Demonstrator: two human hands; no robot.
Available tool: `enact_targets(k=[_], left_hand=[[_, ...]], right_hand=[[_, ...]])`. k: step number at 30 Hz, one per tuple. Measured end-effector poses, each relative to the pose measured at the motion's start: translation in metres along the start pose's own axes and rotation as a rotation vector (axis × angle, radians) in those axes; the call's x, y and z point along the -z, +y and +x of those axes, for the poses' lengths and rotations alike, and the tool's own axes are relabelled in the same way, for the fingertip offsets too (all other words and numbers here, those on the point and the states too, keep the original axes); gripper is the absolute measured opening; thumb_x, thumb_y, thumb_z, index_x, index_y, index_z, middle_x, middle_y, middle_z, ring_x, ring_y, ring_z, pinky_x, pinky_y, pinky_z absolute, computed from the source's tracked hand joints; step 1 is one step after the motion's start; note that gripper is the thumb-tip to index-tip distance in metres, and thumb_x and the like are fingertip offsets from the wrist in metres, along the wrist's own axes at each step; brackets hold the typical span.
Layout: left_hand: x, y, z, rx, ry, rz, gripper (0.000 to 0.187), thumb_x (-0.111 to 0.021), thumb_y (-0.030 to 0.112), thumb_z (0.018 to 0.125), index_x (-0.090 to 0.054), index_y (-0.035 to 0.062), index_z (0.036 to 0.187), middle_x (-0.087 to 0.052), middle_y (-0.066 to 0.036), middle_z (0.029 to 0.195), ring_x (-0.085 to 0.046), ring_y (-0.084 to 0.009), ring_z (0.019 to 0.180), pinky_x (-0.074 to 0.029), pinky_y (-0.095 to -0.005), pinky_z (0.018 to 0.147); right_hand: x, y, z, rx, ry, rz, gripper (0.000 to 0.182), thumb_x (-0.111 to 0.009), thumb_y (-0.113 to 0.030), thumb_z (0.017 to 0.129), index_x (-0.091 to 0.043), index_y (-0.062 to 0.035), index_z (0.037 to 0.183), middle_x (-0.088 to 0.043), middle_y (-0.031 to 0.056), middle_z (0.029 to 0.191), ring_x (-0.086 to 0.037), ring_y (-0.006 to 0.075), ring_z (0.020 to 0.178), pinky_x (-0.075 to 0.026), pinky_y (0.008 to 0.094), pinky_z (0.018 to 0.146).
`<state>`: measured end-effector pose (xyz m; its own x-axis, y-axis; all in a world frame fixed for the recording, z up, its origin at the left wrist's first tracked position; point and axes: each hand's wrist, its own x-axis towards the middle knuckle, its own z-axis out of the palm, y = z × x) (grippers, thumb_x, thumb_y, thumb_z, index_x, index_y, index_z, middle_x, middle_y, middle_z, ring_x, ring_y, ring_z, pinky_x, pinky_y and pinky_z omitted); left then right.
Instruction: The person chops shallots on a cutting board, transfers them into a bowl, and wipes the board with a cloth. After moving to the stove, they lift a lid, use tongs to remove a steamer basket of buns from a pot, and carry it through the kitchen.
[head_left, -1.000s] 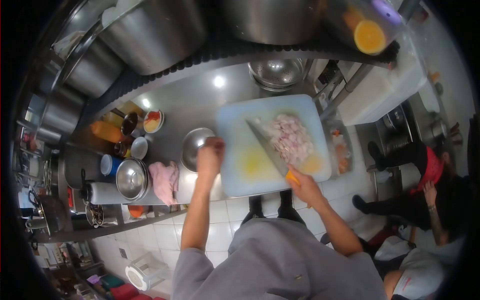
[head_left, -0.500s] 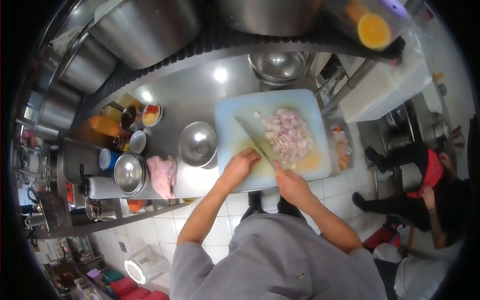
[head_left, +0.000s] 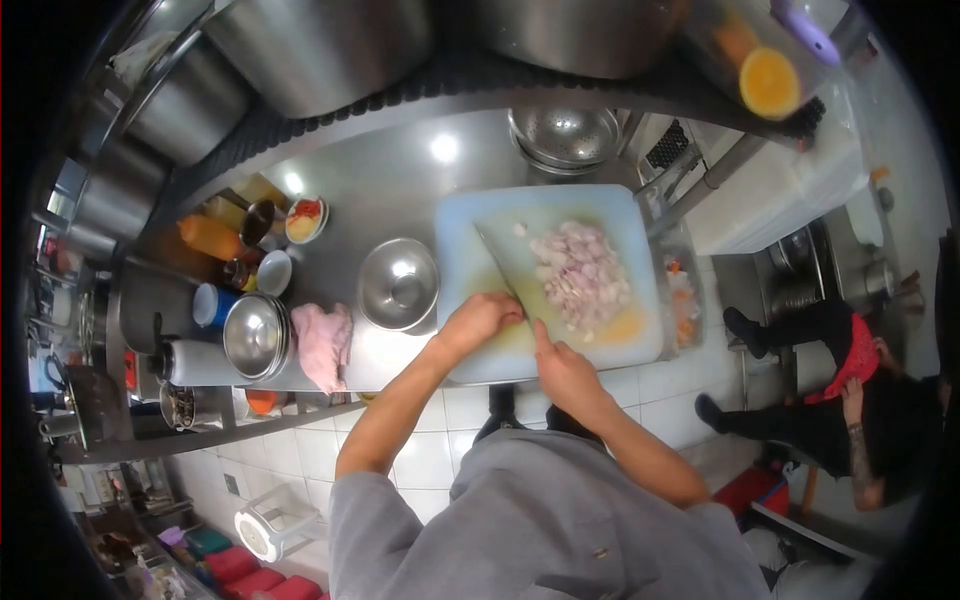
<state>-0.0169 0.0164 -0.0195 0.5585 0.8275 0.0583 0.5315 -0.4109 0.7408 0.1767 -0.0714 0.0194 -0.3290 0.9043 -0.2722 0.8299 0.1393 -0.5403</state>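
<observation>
My right hand (head_left: 567, 372) is closed around the handle of a kitchen knife (head_left: 501, 268), whose blade points away over the white cutting board (head_left: 462, 215). Curled fingers of my left hand (head_left: 487, 318) press down on the board just left of the blade; whatever is under them is hidden. To the right of the knife lies a pile of chopped shallots (head_left: 580, 275), pale with purplish edges. One small piece (head_left: 519, 229) sits apart near the blade's far end. A steel bowl (head_left: 398, 285) stands beside the board's left edge.
Raw poultry (head_left: 322, 347) lies on the steel counter near stacked bowls (head_left: 257, 338). A colander (head_left: 565, 135) is behind the board, under a shelf of large pots (head_left: 320, 55). A bag of scraps (head_left: 682, 303) hangs at right. Another person (head_left: 830, 390) sits farther right.
My right hand and the knife have shifted left, bringing the blade against my left fingers. The whole view has also moved slightly.
</observation>
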Motion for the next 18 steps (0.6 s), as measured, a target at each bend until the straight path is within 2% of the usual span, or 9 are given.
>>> enact_targets(k=[3, 5, 8, 15, 18], left_hand=[[0.0, -0.006, 0.001, -0.041, -0.003, 0.014, 0.012, -0.066, 0.007, 0.082, -0.07, 0.0022, 0.093, -0.068, -0.012, 0.097, -0.065, -0.0304, 0.087, -0.053, -0.036, 0.078], [-0.001, -0.007, -0.002, -0.1, 0.003, 0.065, 0.013, -0.065, 0.007, 0.082, -0.07, 0.0025, 0.093, -0.068, -0.012, 0.096, -0.065, -0.0312, 0.086, -0.053, -0.0364, 0.077], [-0.001, -0.007, -0.004, -0.119, 0.0, 0.076, 0.013, -0.064, 0.006, 0.083, -0.069, 0.0027, 0.094, -0.068, -0.012, 0.095, -0.065, -0.0319, 0.086, -0.053, -0.0367, 0.078], [-0.004, -0.011, -0.008, -0.131, 0.032, 0.075, 0.012, -0.063, 0.005, 0.082, -0.069, 0.0022, 0.092, -0.068, -0.012, 0.094, -0.065, -0.0314, 0.087, -0.053, -0.0365, 0.077], [0.0, -0.008, -0.007, -0.152, 0.031, 0.076, 0.013, -0.063, 0.005, 0.082, -0.069, 0.0022, 0.092, -0.067, -0.011, 0.093, -0.065, -0.0306, 0.087, -0.053, -0.0362, 0.078]], right_hand=[[-0.007, 0.004, 0.01, 0.042, 0.081, -0.016, 0.056, -0.05, -0.013, 0.092, -0.032, 0.0029, 0.143, -0.062, 0.0264, 0.089, -0.064, 0.0438, 0.076, -0.051, 0.0505, 0.07], [0.008, -0.006, 0.0, 0.021, 0.007, -0.026, 0.056, -0.05, -0.014, 0.092, -0.032, 0.0029, 0.143, -0.062, 0.0255, 0.087, -0.064, 0.0434, 0.074, -0.052, 0.0496, 0.068], [-0.018, 0.006, 0.007, 0.031, 0.079, -0.046, 0.057, -0.05, -0.014, 0.092, -0.031, 0.0025, 0.143, -0.062, 0.0254, 0.085, -0.064, 0.0432, 0.073, -0.052, 0.0495, 0.067], [0.001, -0.008, 0.0, -0.007, -0.022, -0.062, 0.059, -0.05, -0.015, 0.093, -0.028, -0.0001, 0.145, -0.062, 0.025, 0.086, -0.064, 0.0431, 0.075, -0.052, 0.0505, 0.068], [-0.013, -0.002, 0.015, 0.024, 0.094, -0.085, 0.058, -0.05, -0.015, 0.093, -0.029, -0.0005, 0.145, -0.063, 0.0252, 0.087, -0.064, 0.0433, 0.075, -0.052, 0.0509, 0.068]])
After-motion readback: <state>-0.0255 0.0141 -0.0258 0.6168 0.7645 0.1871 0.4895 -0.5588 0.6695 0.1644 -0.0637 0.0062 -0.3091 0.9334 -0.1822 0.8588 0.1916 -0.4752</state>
